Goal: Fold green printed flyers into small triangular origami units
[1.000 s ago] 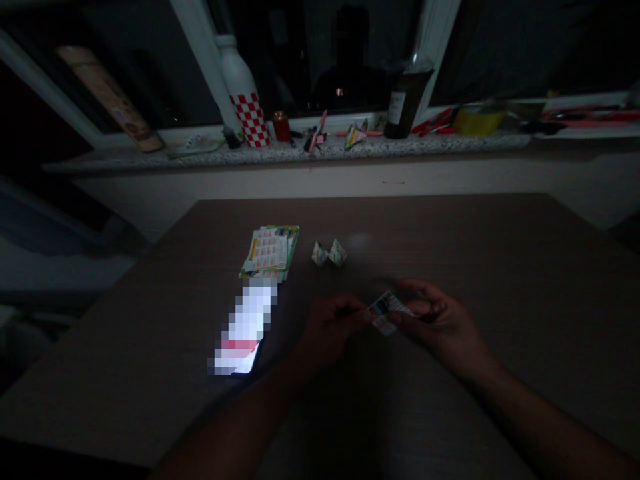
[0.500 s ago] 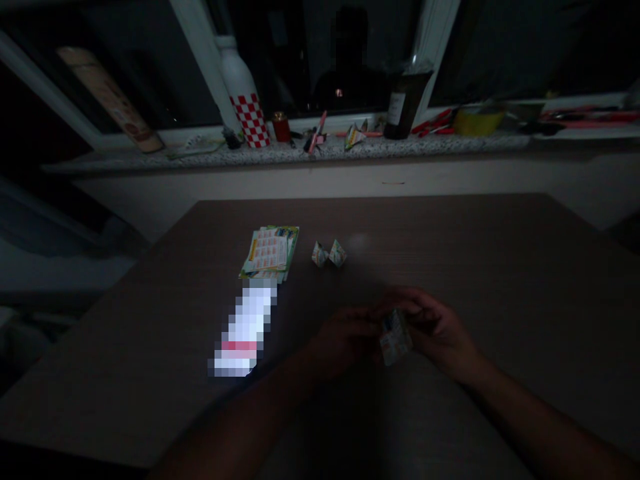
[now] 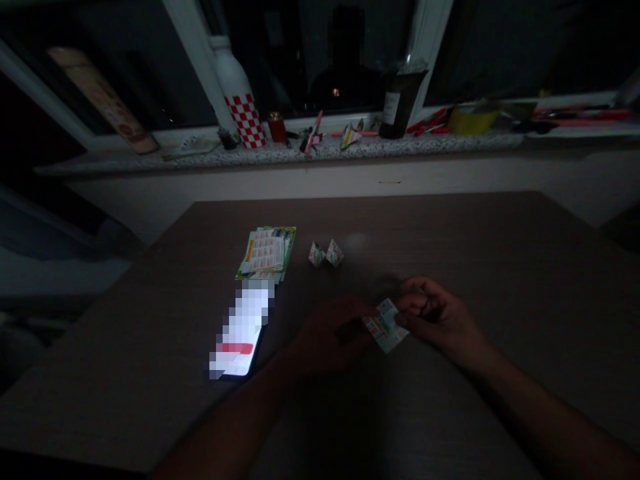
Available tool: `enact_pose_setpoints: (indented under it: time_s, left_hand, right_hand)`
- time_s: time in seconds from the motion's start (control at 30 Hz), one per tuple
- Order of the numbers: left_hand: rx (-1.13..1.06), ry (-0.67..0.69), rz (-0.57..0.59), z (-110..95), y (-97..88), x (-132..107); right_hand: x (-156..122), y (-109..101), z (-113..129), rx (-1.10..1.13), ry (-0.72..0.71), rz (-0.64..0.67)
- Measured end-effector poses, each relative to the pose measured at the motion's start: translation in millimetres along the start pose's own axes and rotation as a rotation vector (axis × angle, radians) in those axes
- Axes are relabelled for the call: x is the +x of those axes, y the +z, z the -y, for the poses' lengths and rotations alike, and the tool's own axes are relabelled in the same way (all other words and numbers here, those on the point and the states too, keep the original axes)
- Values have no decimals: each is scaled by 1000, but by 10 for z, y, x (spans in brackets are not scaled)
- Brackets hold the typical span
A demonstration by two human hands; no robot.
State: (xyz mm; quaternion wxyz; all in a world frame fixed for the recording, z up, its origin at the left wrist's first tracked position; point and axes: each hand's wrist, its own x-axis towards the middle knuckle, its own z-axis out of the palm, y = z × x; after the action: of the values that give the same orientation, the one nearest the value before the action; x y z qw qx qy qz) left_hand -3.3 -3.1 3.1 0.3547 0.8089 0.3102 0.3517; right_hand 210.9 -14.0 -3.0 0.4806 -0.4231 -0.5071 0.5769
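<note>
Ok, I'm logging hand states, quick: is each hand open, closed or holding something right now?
Left hand: beside the folded paper; too dark to tell whether it grips.
Right hand: closed, pinching the folded paper.

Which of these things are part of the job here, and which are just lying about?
Likely part of the job:
printed paper piece, pinched by the right fingers, left fingers close by
printed sheets, similar-looking, in a pile
folded paper shapes
perhaps the lit phone

Apparently just lying about, on the windowsill:
checkered bottle
red jar
dark packet
yellow item
</note>
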Motion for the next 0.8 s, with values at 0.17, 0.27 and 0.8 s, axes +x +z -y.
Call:
enact_pose_setpoints:
  time_s: [0.17, 0.27, 0.8]
  left_hand:
    - [2, 16, -89, 56, -5, 20]
    - [-52, -18, -171, 77, -3, 12]
    - [-243, -84, -233, 29, -16, 4]
  right_hand:
    - [-11, -13, 37, -87, -47, -23]
    - [-28, -37, 48, -158, -177, 22]
    - [-82, 1, 61, -352, -408, -48]
